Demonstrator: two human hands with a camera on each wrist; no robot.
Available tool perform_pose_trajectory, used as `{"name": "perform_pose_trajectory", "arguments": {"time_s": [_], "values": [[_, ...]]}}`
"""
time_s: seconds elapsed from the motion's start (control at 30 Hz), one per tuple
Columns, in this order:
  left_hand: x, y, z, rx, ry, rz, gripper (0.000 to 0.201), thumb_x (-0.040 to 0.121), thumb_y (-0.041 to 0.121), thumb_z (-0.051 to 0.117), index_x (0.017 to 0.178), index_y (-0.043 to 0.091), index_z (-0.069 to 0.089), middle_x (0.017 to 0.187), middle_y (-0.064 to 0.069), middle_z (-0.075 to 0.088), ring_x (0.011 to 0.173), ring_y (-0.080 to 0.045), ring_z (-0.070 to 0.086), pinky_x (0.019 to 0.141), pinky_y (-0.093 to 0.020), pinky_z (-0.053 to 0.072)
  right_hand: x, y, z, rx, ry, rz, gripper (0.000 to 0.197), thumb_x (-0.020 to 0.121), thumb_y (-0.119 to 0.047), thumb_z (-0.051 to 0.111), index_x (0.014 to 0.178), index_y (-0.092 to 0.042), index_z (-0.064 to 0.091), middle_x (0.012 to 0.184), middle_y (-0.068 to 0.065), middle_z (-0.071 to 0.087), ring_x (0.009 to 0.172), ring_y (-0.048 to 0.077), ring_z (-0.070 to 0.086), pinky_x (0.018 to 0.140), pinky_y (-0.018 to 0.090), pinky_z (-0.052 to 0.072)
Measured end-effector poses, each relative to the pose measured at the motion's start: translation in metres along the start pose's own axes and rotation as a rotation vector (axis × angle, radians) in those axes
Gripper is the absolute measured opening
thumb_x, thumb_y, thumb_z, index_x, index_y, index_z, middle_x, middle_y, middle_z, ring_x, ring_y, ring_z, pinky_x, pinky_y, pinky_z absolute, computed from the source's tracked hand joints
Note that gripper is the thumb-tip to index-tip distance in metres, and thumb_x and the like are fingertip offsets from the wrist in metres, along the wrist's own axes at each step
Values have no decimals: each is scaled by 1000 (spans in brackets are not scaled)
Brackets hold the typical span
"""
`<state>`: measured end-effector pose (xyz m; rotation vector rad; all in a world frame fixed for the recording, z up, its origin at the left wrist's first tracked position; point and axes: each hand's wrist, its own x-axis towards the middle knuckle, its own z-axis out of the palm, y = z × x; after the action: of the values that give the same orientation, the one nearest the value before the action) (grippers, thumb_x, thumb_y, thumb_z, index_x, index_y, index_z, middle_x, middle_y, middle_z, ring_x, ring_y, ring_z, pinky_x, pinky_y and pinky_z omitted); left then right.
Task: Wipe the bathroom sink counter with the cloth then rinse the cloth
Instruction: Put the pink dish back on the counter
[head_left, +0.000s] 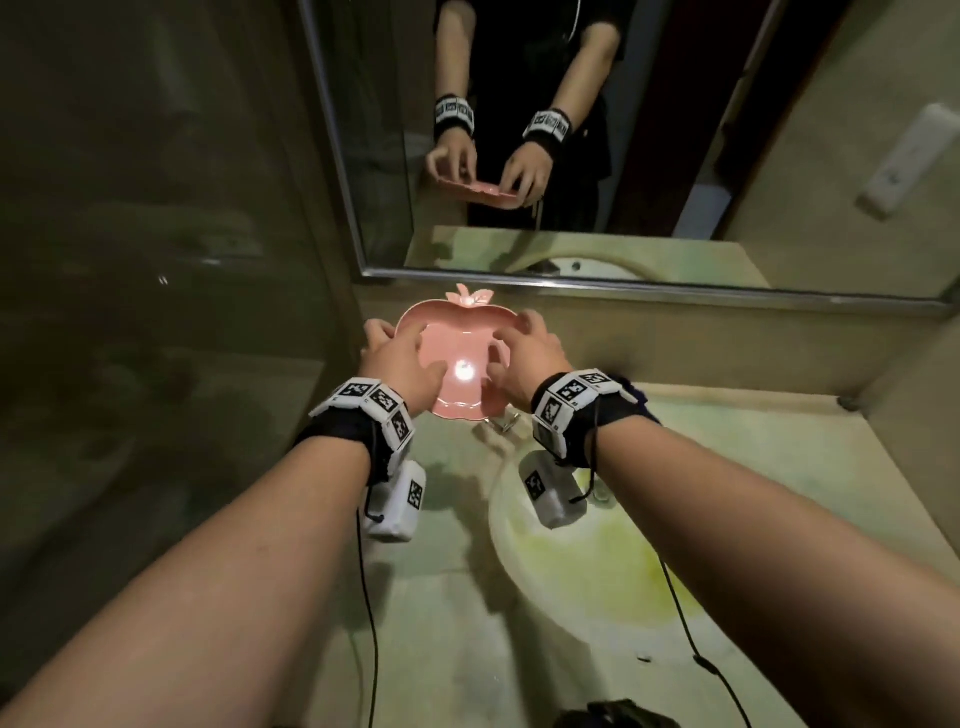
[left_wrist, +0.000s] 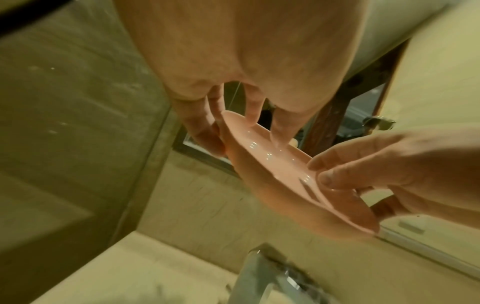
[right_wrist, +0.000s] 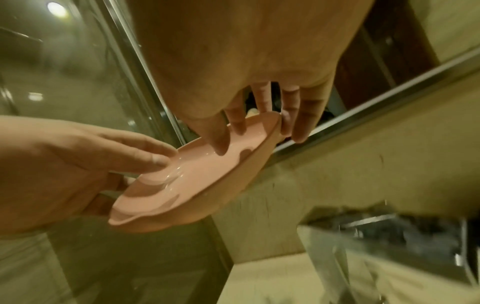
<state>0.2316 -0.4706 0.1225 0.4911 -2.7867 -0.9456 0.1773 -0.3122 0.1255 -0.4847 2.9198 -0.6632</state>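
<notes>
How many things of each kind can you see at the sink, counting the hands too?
Hands: 2, left hand and right hand, both holding the dish
Pink dish: 1
Tap: 1
Sink: 1
Mirror: 1
Total: 6

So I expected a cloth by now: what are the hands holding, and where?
No cloth: both hands grip a pink apple-shaped dish by opposite rims, left hand, right hand.
</notes>
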Motion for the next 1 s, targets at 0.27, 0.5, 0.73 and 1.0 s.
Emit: {"name": "perform_pose_trajectory", "arguments": {"time_s": [0.27,0.5,0.73,1.0], "values": [[15,78,8,-92,-32,162,46,82,23,66,126,20,54,125,-9,34,117,-26,55,104,-37,44,-14,36,-82,-64,152,95,37,87,-31,57,122,-22,59,153,5,17,131,35,29,108,47,34],[12,150,56,-88,-147,268,47,86,21,64,131,17,51,133,-9,30,115,-18,55,102,-24,40,-36,105,-114,-67,215,254,35,86,-30,57,119,-20,61,154,0,17,132,32,27,105,48,36],[19,209,114,22,-245,331,46,88,25,60,132,19,49,140,-6,29,114,-23,54,100,-29,40,-41,181,-136,-65,219,324,36,88,-32,57,121,-17,60,153,1,19,130,30,29,104,40,35],[25,272,210,108,-340,313,47,86,29,61,131,22,50,138,-8,33,111,-30,54,94,-33,43,-28,290,-150,-39,162,410,35,90,-36,56,120,-18,61,150,1,24,123,31,34,100,38,37]]}}
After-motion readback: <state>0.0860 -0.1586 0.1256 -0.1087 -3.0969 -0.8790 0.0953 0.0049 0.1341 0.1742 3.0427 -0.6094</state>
